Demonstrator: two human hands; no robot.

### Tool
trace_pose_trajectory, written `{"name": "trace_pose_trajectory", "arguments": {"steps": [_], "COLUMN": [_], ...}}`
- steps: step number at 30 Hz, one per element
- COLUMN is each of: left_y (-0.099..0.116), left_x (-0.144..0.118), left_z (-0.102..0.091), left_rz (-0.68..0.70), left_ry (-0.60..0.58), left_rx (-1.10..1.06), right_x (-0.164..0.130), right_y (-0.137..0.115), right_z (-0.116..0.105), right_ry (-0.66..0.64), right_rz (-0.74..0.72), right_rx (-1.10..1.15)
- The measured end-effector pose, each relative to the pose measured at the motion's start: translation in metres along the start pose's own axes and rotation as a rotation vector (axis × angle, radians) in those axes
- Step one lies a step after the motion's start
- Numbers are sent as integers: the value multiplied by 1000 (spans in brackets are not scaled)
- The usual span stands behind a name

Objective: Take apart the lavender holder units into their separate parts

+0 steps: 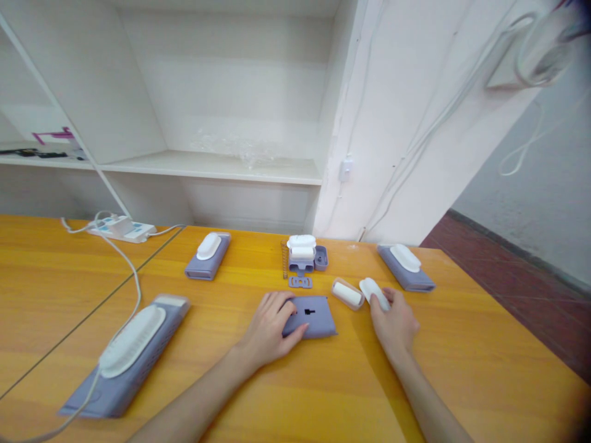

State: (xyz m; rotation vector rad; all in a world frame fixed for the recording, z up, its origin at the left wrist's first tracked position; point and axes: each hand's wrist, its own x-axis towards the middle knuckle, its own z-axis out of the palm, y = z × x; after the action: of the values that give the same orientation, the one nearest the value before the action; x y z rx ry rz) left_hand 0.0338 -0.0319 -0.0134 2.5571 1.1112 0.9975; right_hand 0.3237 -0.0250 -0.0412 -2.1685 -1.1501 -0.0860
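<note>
My left hand (270, 329) rests on a flat purple plastic panel (314, 317) with a small black cross-shaped slot, gripping its left edge against the wooden table. My right hand (394, 320) holds a small white oval cap (373, 290) between its fingers, just right of the panel. A white roller in a clear holder (347, 293) lies between the panel and the cap. Behind them stands a purple and white stack of parts (302, 253) with a small purple bracket (300, 282) in front.
Purple units with white tops lie around: one near left (127, 354) with a cable, one at back left (209, 254), one at back right (406, 266). A power strip (120, 229) sits far left. White shelving stands behind the table (323, 394); the floor drops off right.
</note>
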Motion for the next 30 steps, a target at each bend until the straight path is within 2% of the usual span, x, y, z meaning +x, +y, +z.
{"name": "trace_pose_trajectory", "arguments": {"steps": [5, 8, 12, 15, 19, 23, 26, 30], "left_y": [0, 0, 1, 1, 0, -2, -3, -4], "left_x": [0, 1, 1, 1, 1, 1, 1, 0], "left_z": [0, -1, -3, -3, 1, 4, 4, 3], "left_rz": [4, 7, 18, 10, -22, -46, -41, 7], "left_ry": [2, 2, -10, -27, -41, -63, -61, -19], "left_rx": [3, 2, -2, 17, 111, 137, 120, 100], "right_x": [-1, -1, -8, -22, -45, -55, -56, -60], "right_y": [-2, -1, -5, -17, -36, -42, -41, -43], "right_z": [0, 1, 1, -2, -7, -10, -10, -9], "right_ry": [29, 98, 244, 277, 171, 31, -39, -187], "right_rz": [-58, -124, -339, -544, -752, -859, -849, -741], "right_rx": [-25, -43, 8, 124, 282, 392, 426, 481]}}
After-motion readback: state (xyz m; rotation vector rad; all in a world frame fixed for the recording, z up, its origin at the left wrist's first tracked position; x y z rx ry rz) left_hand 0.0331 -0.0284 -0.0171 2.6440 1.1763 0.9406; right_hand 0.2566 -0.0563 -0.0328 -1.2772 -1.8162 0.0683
